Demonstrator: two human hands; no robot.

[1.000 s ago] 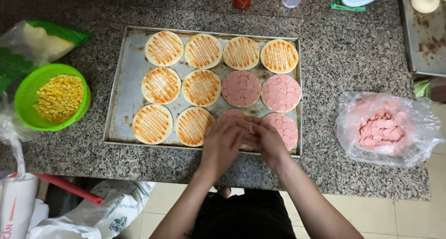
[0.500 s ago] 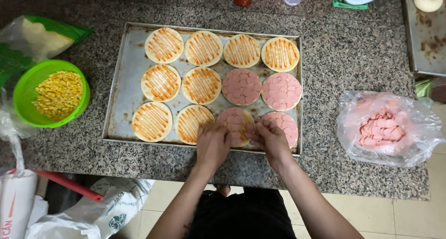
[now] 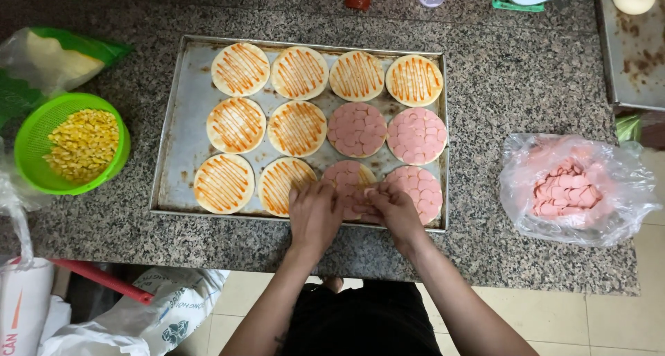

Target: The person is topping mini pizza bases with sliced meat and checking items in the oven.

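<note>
While both hands work at its near edge, the speckled granite counter (image 3: 526, 65) carries everything else, running the full width of the view with pale floor tiles below it. On it lies a rectangular metal baking tray (image 3: 181, 141) holding 12 small round dough bases in 3 rows of 4. Of these, 8 show only orange sauce stripes, such as the sauced base (image 3: 240, 69) at the far left corner, while 3 at the right are fully covered in pink sausage slices, like the covered base (image 3: 417, 136) in the middle row. To the right of the tray, well apart, sits a clear plastic bag of sausage slices (image 3: 566, 190). To the left stands a green colander of corn kernels (image 3: 76, 145), with a green-and-clear bag (image 3: 48, 55) beyond it. A second tray (image 3: 627, 58) shows at the far right corner.

The partly covered base (image 3: 350, 179), third in the near row, lies under the hands. The left hand (image 3: 315, 214) rests on its near left side, fingers curled down and close together; what they hold I cannot tell. The right hand (image 3: 395, 207) sits on its near right side, touching the neighbouring covered base, fingertips pinched around a pink slice (image 3: 367, 192) just beside the left hand's fingers.
</note>
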